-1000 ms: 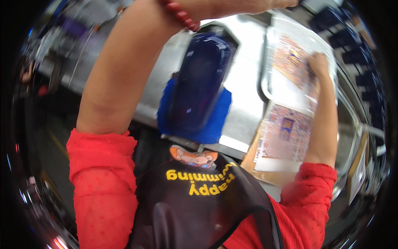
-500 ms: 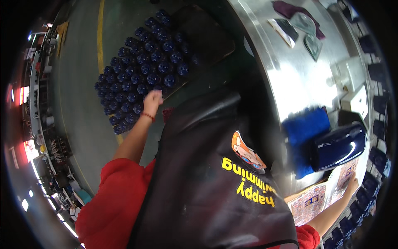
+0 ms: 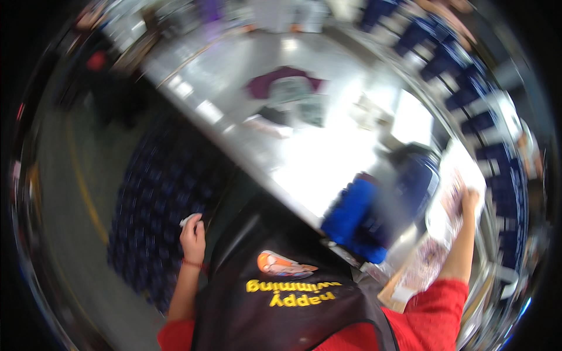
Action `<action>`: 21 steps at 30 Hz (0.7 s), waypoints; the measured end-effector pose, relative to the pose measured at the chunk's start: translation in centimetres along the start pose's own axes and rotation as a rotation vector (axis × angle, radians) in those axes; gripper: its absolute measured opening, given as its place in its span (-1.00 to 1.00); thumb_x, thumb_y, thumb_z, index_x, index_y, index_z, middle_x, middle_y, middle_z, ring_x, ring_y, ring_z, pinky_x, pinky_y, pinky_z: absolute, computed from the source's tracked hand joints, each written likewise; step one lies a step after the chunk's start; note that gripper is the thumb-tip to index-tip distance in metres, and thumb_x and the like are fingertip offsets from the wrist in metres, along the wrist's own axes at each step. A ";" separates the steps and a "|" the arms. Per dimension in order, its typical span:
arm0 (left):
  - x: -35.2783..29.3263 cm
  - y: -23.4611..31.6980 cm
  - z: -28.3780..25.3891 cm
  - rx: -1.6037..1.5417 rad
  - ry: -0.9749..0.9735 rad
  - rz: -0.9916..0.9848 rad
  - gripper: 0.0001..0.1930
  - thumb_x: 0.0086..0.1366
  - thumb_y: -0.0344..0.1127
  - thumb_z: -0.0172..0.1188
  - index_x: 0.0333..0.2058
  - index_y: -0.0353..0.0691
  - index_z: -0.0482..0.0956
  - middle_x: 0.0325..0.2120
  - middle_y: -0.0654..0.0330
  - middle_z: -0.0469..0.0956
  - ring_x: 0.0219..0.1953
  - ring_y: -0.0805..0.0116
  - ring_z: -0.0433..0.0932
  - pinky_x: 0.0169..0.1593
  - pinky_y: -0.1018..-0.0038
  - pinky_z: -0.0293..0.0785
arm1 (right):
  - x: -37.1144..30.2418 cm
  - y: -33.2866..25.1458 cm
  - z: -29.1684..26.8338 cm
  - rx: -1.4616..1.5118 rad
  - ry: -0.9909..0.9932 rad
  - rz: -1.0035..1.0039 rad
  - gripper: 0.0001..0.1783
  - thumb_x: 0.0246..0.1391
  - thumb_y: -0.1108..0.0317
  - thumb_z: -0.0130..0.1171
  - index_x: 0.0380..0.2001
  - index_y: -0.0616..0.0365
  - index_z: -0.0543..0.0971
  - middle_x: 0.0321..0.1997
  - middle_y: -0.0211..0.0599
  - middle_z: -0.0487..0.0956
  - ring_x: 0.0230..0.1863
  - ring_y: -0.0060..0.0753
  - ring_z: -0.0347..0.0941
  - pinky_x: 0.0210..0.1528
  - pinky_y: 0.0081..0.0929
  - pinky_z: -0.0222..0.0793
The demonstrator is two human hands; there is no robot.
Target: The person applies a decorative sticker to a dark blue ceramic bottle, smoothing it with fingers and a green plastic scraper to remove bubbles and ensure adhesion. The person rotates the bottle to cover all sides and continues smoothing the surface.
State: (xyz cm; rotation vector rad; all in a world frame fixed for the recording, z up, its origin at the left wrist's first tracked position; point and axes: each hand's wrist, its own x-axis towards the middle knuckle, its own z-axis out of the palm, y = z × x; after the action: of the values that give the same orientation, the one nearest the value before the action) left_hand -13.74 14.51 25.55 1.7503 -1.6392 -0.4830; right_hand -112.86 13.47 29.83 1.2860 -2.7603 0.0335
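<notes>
At the lower left, beside the metal table, my left hand (image 3: pixel 192 241) is closed, and a small white thing (image 3: pixel 190 220) shows at its fingertips, too blurred to name. At the right, my right hand (image 3: pixel 470 200) has its fingers curled at a white printed sheet (image 3: pixel 452 190) on the table, seemingly gripping it. More printed paper (image 3: pixel 424 263) lies below, along my right forearm. Left of the sheet stands a glossy dark blue rounded shell (image 3: pixel 417 180), partly smeared by motion. A bright blue cloth (image 3: pixel 350 213) lies against its left side.
The metal table (image 3: pixel 234 131) runs diagonally across the view. A maroon cloth (image 3: pixel 257 86) lies there with greyish see-through pieces (image 3: pixel 312 111). Rows of dark blue rounded things (image 3: pixel 155 199) stand on the floor at left. Dark blue items (image 3: pixel 503 199) line up beyond the table's right side.
My view has swung toward the table. The floor rows now sit lower left. My left hand now shows a small white thing at its fingers; my right hand stays at the printed sheet.
</notes>
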 end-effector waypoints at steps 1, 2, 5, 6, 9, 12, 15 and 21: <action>3.3 3.2 -0.4 -0.047 -0.033 0.096 -0.78 0.39 -0.46 0.11 -0.04 -0.37 0.61 -0.12 -0.02 0.66 -0.06 0.08 0.65 0.07 0.31 0.53 | -0.8 -1.6 0.5 -0.122 0.250 -0.115 -0.54 0.13 0.08 0.27 -0.56 0.33 0.63 -0.39 0.18 0.61 -0.28 0.19 0.51 -0.13 0.11 0.35; 5.8 6.7 -0.8 -0.191 -0.102 0.116 -0.76 0.38 -0.50 0.10 -0.03 -0.38 0.59 -0.10 -0.02 0.66 -0.06 0.10 0.65 0.07 0.31 0.53 | -2.0 -2.7 0.2 -0.083 0.267 -0.087 -0.58 0.10 0.09 0.28 -0.53 0.31 0.64 -0.34 0.18 0.62 -0.22 0.28 0.50 -0.10 0.11 0.37; 9.9 17.7 0.3 -0.260 -0.209 0.616 -0.71 0.33 -0.39 0.20 -0.01 -0.38 0.60 -0.05 -0.08 0.64 -0.03 -0.05 0.62 0.12 0.22 0.50 | -2.7 -8.0 -1.1 0.029 0.410 -0.245 -0.67 0.08 0.16 0.23 -0.41 0.28 0.64 -0.28 0.24 0.60 -0.14 0.30 0.50 -0.02 0.11 0.43; 11.1 20.9 1.4 -0.291 -0.295 0.764 -0.62 0.30 -0.32 0.27 0.04 -0.37 0.57 0.02 -0.12 0.60 0.04 -0.10 0.58 0.17 0.18 0.46 | -3.2 -9.4 -2.2 0.076 0.384 -0.184 -0.68 0.08 0.18 0.23 -0.39 0.28 0.64 -0.24 0.24 0.59 -0.13 0.30 0.50 0.01 0.08 0.44; 12.7 28.5 5.3 -0.295 -0.630 0.993 -0.18 0.14 -0.11 0.48 0.29 -0.35 0.34 0.27 -0.26 0.35 0.29 -0.22 0.37 0.34 0.05 0.24 | -4.8 -12.0 -5.3 0.147 0.379 -0.140 -0.74 0.09 0.24 0.23 -0.36 0.26 0.66 -0.19 0.17 0.59 -0.10 0.25 0.51 0.02 0.05 0.44; 11.7 32.1 8.8 -0.323 -0.675 1.086 0.05 0.00 -0.16 0.57 0.41 -0.24 0.16 0.30 -0.33 0.29 0.35 -0.32 0.27 0.37 0.00 0.21 | -6.5 -12.8 -7.3 0.155 0.347 -0.106 -0.74 0.09 0.24 0.22 -0.32 0.24 0.67 -0.11 0.14 0.58 -0.03 0.23 0.50 0.06 0.03 0.44; 11.9 33.0 9.8 -0.383 -0.597 1.159 0.06 -0.02 -0.22 0.58 0.42 -0.25 0.16 0.26 -0.34 0.34 0.30 -0.36 0.35 0.32 0.06 0.32 | -7.5 -12.7 -6.9 0.134 0.322 -0.030 -0.75 0.10 0.25 0.22 -0.31 0.23 0.67 -0.09 0.12 0.57 -0.01 0.22 0.50 0.09 0.00 0.44; 11.9 34.2 7.3 -0.339 -0.649 1.077 0.05 -0.04 -0.18 0.60 0.38 -0.39 0.23 0.12 -0.34 0.47 -0.01 -0.21 0.61 0.03 0.20 0.56 | -6.5 -11.4 -5.3 0.022 0.324 -0.038 -0.77 0.14 0.26 0.18 -0.34 0.21 0.66 -0.15 0.18 0.56 -0.10 0.26 0.52 0.02 0.05 0.46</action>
State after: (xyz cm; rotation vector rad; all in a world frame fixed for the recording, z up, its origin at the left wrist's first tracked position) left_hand -41.78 2.18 46.28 0.2939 -2.4454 -0.7497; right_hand -99.52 11.41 34.22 1.2153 -2.4674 0.2472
